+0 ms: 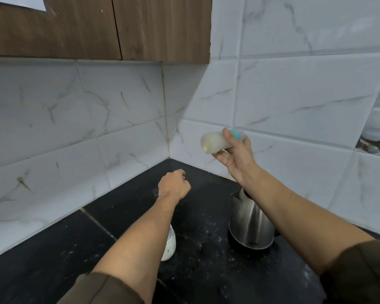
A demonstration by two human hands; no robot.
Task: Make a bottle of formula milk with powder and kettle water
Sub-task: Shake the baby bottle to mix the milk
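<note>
The fingers (227, 133) of the right hand (237, 154) were wrapped around the bottle (217, 142), thumb over the top near the blue collar, the other fingers cupping it from beneath. The bottle lay tipped almost on its side in the air, well above the tabletop (140, 205), with pale milk showing through the wall. It was blurred, so it was probably being shaken, though that is a judgement. The left hand (173, 185) hung over the tabletop with its fingers curled into a loose fist, holding nothing that could be seen.

Below the right forearm stood the steel kettle (250, 227) on its dark base. Beside the left forearm sat a bag of powder (170, 246), partly hidden. White specks dusted the dark tabletop.

To do this step well, the collar would want to be screwed tight and pinned by the thumb. Short wrist swings, clear of the kettle's spout, would mix the lumps without leaks.
</note>
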